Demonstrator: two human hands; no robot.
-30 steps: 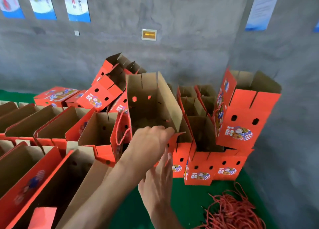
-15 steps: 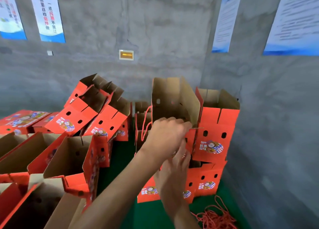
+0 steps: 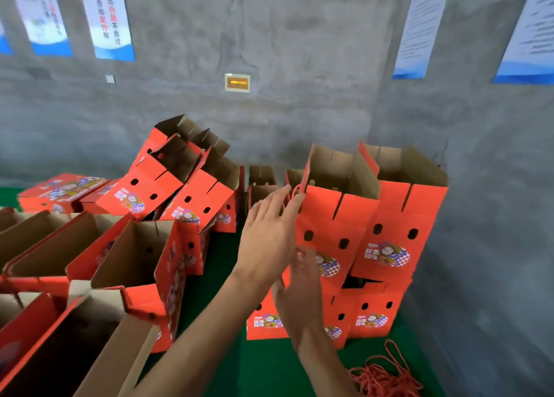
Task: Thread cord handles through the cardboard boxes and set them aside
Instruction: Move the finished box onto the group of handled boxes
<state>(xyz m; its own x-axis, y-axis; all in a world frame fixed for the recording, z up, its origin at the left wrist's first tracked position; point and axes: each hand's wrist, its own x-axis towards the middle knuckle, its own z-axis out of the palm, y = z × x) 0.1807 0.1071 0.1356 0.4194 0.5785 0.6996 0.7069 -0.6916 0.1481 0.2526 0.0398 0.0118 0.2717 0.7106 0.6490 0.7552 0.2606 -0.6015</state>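
Box (image 3: 335, 217) upright on top of the stack at the right, open mouth up, long axis vertical, 2 round holes in the red front face. Just beside it on the right, touching, a 2nd box (image 3: 401, 217) of the same kind, also upright. Left hand (image 3: 269, 241) at the left edge of the box, fingers straight and a little apart, fingertips (image 3: 296, 200) touching or almost touching the top left corner; nothing gripped there, as far as can be seen. Small red loop of cord (image 3: 295, 190) visible at that same corner, just above the fingertips. Right hand (image 3: 302, 288) lower and in front of the box, below the 2 holes, blurred; fingers seem straight and close together, but hard to tell exactly, and contact with the box face not clear. So, from both hands, box to the right and a little further away, with left hand higher and nearer to the rim. Probably the setting-aside step almost done, box resting on the lower boxes (image 3: 371, 315). Loose pile of cords (image 3: 386, 378) on the green floor, down and right of the box, nearer to the right hand, likely the next thing needed. More open boxes (image 3: 126, 256) well apart, left of the box.
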